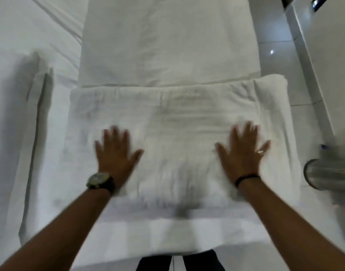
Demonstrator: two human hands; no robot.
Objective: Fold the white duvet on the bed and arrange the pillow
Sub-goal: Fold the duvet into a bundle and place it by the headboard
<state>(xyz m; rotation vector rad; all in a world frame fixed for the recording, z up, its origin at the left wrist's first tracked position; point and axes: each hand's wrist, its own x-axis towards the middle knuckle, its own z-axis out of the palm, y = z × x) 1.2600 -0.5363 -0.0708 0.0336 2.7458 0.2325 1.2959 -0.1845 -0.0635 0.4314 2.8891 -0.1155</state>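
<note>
Left hand (114, 153): spread flat, fingers straight, palm pressing the left half of the folded duvet (173, 137); grasps nothing; wristwatch (100, 180) at the wrist.
Right hand (244, 151): equally splayed, palm down on the duvet's right half; ring on one finger, dark band at the wrist.
Folded duvet: white, thick, lightly creased rectangle lying across the bed (17, 118).
Pillow (169, 42): white, just beyond the duvet's far edge.
Blur: both hands smeared.
</note>
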